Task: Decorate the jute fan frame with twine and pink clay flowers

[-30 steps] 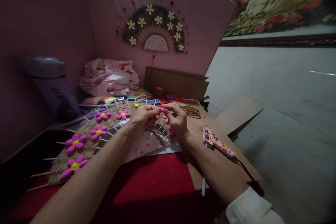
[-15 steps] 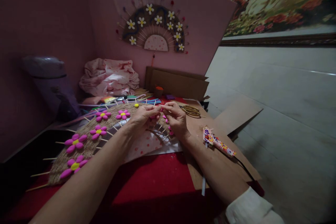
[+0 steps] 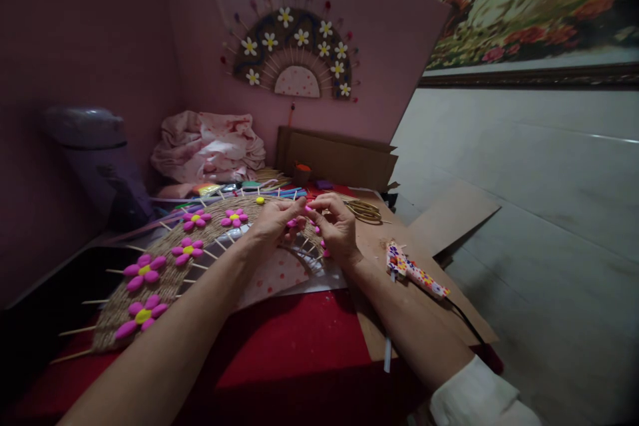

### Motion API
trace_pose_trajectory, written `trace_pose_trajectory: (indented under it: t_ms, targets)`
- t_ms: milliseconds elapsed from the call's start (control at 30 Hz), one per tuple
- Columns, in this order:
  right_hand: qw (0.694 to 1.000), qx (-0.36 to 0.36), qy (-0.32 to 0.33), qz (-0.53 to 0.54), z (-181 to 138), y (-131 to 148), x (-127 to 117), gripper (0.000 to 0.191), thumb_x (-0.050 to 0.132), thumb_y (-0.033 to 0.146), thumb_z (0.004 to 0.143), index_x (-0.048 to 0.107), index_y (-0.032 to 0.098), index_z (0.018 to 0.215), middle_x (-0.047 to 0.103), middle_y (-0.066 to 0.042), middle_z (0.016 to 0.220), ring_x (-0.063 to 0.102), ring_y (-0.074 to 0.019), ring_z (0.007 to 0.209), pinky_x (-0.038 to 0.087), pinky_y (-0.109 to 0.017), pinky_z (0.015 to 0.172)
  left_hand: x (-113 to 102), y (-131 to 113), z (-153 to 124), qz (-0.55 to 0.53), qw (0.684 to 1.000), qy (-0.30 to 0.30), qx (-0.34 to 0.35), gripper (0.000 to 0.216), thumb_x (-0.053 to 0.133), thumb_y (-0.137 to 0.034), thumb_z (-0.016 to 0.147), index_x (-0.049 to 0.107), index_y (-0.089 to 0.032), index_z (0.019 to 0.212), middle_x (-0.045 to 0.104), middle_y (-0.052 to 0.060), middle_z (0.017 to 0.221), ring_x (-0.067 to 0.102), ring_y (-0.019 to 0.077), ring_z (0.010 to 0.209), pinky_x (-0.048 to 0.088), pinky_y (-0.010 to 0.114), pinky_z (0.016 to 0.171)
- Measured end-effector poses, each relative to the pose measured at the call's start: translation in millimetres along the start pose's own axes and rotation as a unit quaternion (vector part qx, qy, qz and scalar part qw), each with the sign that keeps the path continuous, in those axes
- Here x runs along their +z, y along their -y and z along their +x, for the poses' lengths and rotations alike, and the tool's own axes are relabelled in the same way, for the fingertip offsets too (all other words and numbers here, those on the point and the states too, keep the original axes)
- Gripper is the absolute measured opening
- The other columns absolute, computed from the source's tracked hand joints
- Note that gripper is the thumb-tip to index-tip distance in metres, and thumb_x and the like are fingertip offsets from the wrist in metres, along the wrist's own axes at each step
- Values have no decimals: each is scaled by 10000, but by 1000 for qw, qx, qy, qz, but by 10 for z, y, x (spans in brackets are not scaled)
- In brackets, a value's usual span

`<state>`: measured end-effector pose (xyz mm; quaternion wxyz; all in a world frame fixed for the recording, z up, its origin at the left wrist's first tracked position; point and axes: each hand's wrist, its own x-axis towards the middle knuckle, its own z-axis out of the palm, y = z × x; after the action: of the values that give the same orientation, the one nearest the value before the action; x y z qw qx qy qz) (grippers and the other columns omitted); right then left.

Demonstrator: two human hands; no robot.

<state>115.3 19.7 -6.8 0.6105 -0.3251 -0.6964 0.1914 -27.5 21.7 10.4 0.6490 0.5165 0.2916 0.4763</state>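
Observation:
My left hand (image 3: 277, 222) and my right hand (image 3: 336, 225) meet over the far part of a twine-covered half-ring fan (image 3: 164, 254). A small piece of pink clay (image 3: 308, 208) shows between their pinched fingertips; its shape is too small to make out. Pink clay flowers with yellow centres, such as the near flower (image 3: 142, 314), sit along the twine, and thin sticks poke out from both edges. A lone yellow clay dot (image 3: 260, 200) lies on the twine left of my fingers. My hands and forearms hide part of the fan.
At right, a flower-patterned glue gun (image 3: 415, 270) lies on a cardboard sheet (image 3: 449, 306), near gold-handled scissors (image 3: 364, 211). Behind stand cardboard pieces (image 3: 339, 158) and a bundled pink cloth (image 3: 210, 145). A finished fan (image 3: 309, 28) hangs on the pink board. Red cloth (image 3: 299, 346) covers the front.
Both hands stay in nearly the same place. My fingertips have shifted slightly around the pink clay, which shows a little more between them now.

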Motion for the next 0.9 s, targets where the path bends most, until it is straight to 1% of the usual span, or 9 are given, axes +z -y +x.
trace_pose_trajectory:
  t_ms: [100,200,367,433,500,633,767,833,900]
  targets:
    - [1000,-5,-1,0,3,-6,-2,89,643,290,798,650,208,831,566,-36,891,551,-148,802,427,-236,548,-2,-8,3,-3,1000,13,6,407,749,-456,624,540,-110,570,501,-14,498,361,23,341,202,166,345]
    - [1000,-9,9,0,6,-23,-6,108,639,291,803,657,211,874,575,-37,897,554,-147,802,427,-237,549,-5,-20,3,-16,1000,14,5,375,782,-406,591,554,-108,588,508,-19,505,374,22,357,215,158,354]
    - [1000,-24,-9,3,17,-63,3,73,645,288,797,665,218,800,567,-25,834,553,-143,770,431,-239,549,1,-24,-10,-28,1000,2,-3,374,768,-424,608,566,-109,608,503,-20,495,364,22,363,218,152,356]
    - [999,-33,-15,6,20,-74,5,54,647,275,794,670,227,795,562,-19,824,550,-138,761,432,-237,550,0,-24,-13,-25,1000,2,-4,370,762,-413,621,551,-110,591,505,-17,498,366,22,366,222,153,359]
    - [999,-39,-14,9,20,-75,3,54,644,270,796,681,232,811,566,-19,829,551,-137,762,432,-236,552,-8,-24,-8,-26,1000,9,-1,377,780,-388,597,526,-112,560,511,-14,504,368,20,361,220,154,359]
    - [1000,-17,-2,10,16,-61,-5,116,627,300,814,689,227,877,602,-31,854,564,-141,766,425,-241,545,-23,-20,9,-19,1000,3,5,374,796,-387,567,551,-104,580,521,-13,513,370,18,355,213,153,353]
    - [1000,2,-2,26,15,-56,0,118,632,316,810,672,207,789,611,-25,789,574,-148,755,429,-245,553,-15,-15,8,-7,1000,-4,3,387,782,-417,585,551,-107,581,510,-16,496,377,24,356,209,152,348]
    - [1000,5,-9,28,14,-56,3,116,642,317,801,666,206,780,611,-26,795,577,-152,768,431,-246,555,-8,-18,2,-6,1000,-12,-1,395,764,-444,603,556,-109,593,508,-16,490,371,26,350,206,155,346]
    - [1000,10,-10,23,11,-55,3,121,642,324,800,662,205,787,612,-30,814,578,-157,781,430,-245,553,-4,-23,-2,-8,1000,-13,-3,387,763,-434,609,555,-108,589,515,-13,494,371,25,349,208,157,347]
